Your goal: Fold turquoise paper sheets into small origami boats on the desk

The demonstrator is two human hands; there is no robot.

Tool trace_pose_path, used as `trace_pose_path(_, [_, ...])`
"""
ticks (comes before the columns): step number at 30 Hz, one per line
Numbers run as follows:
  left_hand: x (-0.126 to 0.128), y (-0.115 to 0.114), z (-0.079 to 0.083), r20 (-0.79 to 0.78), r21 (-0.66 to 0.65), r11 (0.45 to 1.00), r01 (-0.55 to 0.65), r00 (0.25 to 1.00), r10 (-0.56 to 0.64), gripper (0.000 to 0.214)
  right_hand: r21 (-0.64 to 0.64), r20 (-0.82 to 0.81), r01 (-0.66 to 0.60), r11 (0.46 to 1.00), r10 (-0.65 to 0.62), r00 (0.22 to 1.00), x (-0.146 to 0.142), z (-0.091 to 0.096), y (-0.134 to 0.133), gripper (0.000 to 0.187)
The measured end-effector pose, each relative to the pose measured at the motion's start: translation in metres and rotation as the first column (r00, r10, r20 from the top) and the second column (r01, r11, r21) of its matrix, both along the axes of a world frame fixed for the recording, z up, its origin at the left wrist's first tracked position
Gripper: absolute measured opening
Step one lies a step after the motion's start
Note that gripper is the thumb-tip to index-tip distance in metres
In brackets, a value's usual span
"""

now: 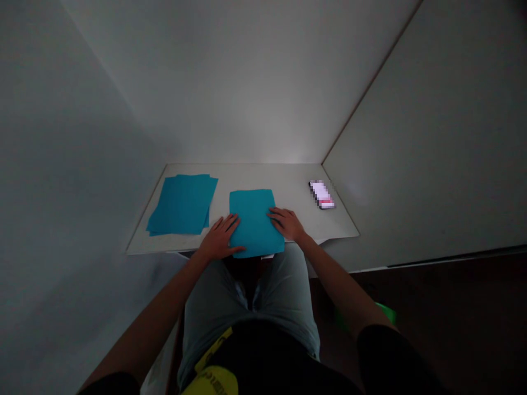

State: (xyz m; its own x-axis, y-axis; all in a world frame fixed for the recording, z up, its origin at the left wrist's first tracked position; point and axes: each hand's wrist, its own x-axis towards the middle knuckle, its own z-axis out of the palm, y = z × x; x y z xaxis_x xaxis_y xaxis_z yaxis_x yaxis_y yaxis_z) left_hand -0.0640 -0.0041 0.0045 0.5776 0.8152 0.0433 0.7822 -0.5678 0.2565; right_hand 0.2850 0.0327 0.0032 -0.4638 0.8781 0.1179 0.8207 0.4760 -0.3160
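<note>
Lying between left hand (pixel 221 237) and right hand (pixel 287 222), both unclenched, fingers spread over its sides, the blue sheet (pixel 254 222) points its long axis (a bit leftward, I notice) at the wall (pixel 247 99).

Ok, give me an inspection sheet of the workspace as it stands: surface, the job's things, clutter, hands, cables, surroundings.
Surface: white table, near edge at the person's lap.
Job's things: blue sheet in front, near edge overhanging the table; uneven pile of blue sheets to its left.
Clutter: phone at right, screen lit, contents blurred.
Hands: left hand and right hand touch the front sheet's opposite sides.
Cables: nothing seen.
Surroundings: pale wall, dark floor; green item low at right, unclear.
</note>
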Motion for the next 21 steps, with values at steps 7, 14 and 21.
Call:
trace_pose_path(7, [-0.015,-0.002,0.009,-0.031,-0.062,0.99,0.126,0.991,-0.128,0.114,-0.062,0.042,-0.072,0.995,0.074,0.996,0.014,0.003,-0.02,0.051])
trace_pose_path(14, [-0.014,-0.005,0.012,0.071,-0.099,0.991,0.094,0.994,-0.088,0.085,-0.138,0.042,-0.267,0.954,0.275,0.961,0.041,0.009,-0.062,0.116])
trace_pose_path(21, [-0.017,-0.004,0.002,0.155,-0.073,0.992,0.105,0.984,-0.093,0.084,-0.086,-0.001,-0.205,0.975,0.206,0.979,0.04,-0.007,-0.064,0.097])
